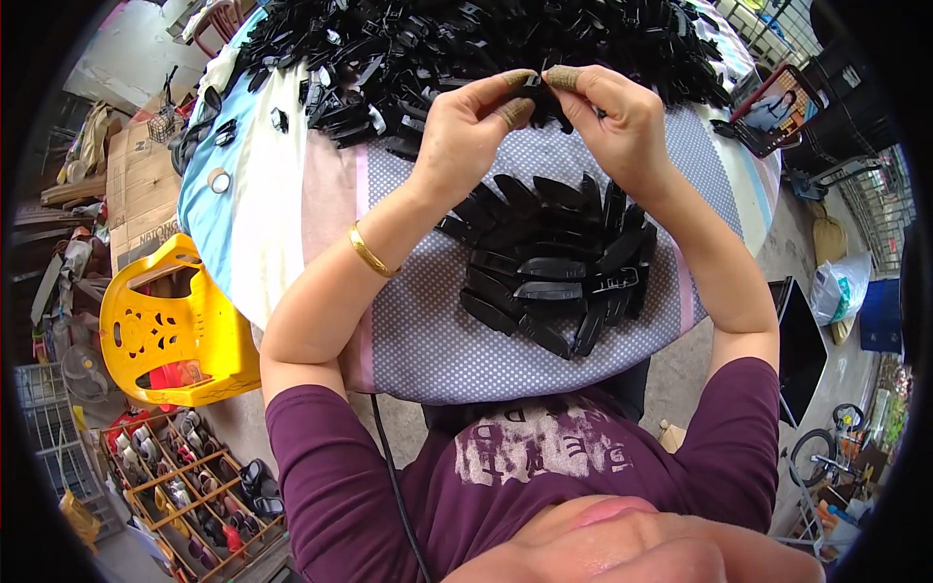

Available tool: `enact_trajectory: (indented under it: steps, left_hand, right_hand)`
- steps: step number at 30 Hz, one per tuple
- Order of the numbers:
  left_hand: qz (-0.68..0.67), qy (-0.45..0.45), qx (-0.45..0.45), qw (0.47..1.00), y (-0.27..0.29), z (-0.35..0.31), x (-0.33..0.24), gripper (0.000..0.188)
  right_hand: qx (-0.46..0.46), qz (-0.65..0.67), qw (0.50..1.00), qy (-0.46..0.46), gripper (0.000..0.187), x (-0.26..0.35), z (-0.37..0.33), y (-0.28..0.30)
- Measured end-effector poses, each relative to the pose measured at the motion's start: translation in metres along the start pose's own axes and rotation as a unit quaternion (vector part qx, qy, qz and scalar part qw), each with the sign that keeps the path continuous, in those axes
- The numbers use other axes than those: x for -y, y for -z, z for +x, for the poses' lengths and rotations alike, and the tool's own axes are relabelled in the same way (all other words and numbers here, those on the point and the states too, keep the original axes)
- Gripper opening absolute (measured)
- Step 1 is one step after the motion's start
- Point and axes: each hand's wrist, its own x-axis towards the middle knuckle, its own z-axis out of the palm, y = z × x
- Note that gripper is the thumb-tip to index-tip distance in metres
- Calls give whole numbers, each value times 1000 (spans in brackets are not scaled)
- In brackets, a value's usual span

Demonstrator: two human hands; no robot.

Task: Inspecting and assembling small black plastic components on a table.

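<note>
- Both hands meet over the far middle of the round table [292, 194], pinching 1 small black plastic clip [537, 89] between them.
- Left hand [465, 131]: thumb and 2 capped fingertips [516, 78] closed on the clip, other fingers curled under.
- Right hand [614, 121]: capped forefinger and thumb closed on the clip's other end.
- To do this well, I judge: press squarely with the fingertips and keep the piece aligned.
- Forearms rise from the lower edge, wrists bent inward, a gold bangle [369, 253] on the left; a neat row of clips [554, 262] lies below, a loose heap [466, 44] beyond.

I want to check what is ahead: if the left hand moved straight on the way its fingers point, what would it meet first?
Probably the right hand: the left hand points toward it, both pinching one small black plastic piece.
</note>
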Motion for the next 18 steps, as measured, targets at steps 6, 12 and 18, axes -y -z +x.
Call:
enact_trajectory:
  steps: [6,12,18]
  left_hand:
    - [-132,34,-17,990,-6,-1,0,28]
    - [-119,-25,19,992,10,6,-3,27]
    - [-90,-45,57,993,9,0,-15,24]
  right_hand:
    - [14,-67,996,59,16,12,4,-3]
    - [144,94,965,-197,26,7,2,2]
    - [176,69,971,-146,26,14,-3,5]
